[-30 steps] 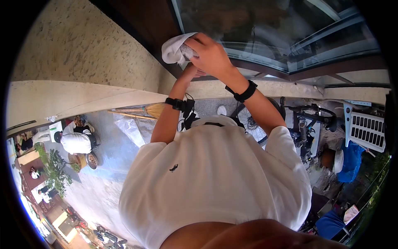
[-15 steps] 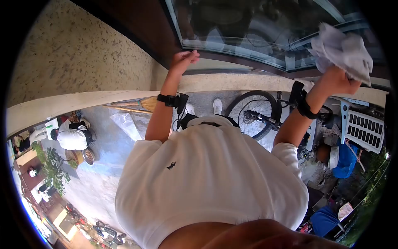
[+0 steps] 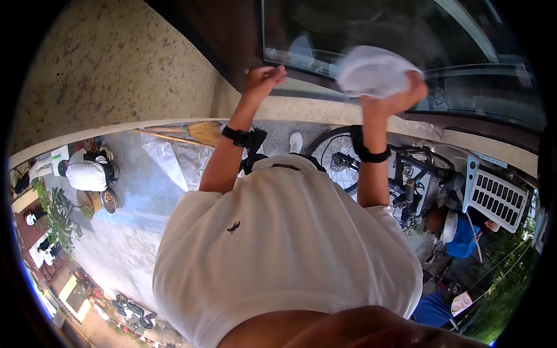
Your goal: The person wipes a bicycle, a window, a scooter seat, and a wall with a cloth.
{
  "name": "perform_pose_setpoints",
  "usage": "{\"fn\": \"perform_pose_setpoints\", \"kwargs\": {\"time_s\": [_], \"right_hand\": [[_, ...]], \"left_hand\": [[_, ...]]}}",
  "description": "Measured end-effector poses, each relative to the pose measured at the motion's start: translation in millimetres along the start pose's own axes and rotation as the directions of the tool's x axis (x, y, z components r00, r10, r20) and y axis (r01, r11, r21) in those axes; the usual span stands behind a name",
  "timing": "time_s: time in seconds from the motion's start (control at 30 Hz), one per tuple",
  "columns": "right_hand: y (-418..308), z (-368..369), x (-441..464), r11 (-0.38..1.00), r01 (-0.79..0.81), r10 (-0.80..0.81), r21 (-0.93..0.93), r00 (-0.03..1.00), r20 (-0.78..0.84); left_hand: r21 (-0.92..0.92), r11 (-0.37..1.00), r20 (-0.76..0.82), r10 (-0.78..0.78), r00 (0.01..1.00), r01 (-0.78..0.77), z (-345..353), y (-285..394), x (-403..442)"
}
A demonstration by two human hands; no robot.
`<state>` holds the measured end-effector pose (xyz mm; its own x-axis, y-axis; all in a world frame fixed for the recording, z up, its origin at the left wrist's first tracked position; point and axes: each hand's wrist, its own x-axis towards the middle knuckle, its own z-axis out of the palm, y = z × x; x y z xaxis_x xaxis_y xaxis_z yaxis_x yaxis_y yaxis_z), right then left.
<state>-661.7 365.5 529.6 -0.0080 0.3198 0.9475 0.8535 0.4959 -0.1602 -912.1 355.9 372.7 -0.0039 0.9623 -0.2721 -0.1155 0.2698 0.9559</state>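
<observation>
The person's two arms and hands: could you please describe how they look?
The left hand and right hand are gloveless. Short white fabric sleeves are worn, and each forearm has a black strap with a dark boxy piece.

- an outdoor yard against a building, seemingly a home
- brown-framed glass window [image 3: 371, 26] beside a speckled beige wall [image 3: 133, 64]
- grey concrete ground [image 3: 125, 246]
- yellow straw broom [image 3: 206, 133] with a long wooden handle
- black two-wheeled bicycle [image 3: 426, 169]
- leafy green plant [image 3: 58, 219]
</observation>
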Motion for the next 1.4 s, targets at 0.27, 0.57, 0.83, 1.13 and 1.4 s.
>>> {"fn": "perform_pose_setpoints", "kwargs": {"time_s": [0.27,0.57,0.83,1.13,1.4], "right_hand": [[-65,53,-90,0.979,-0.072,-0.047,0.188,0.827,0.560],[-46,18,-44,0.907,-0.171,-0.041,0.385,0.874,0.484],[-9,-31,-50,0.830,-0.359,0.077,0.426,0.832,0.550],[40,-100,-129,0.544,-0.839,0.505,-0.002,0.326,0.799],[37,-105,-40,0.618,-0.744,0.507,0.255,0.625,0.594]], "left_hand": [[-0.197,0.941,0.172,-0.242,0.955,0.274,-2,62,-38],[-0.176,0.939,0.226,0.331,0.916,-0.296,46,139,-87],[0.319,0.450,0.426,0.718,0.550,-0.834,122,133,-85],[0.318,0.502,0.734,0.408,0.544,-0.805,206,75,-35],[0.076,0.362,0.558,0.757,0.340,-0.929,210,170,-71]]}}
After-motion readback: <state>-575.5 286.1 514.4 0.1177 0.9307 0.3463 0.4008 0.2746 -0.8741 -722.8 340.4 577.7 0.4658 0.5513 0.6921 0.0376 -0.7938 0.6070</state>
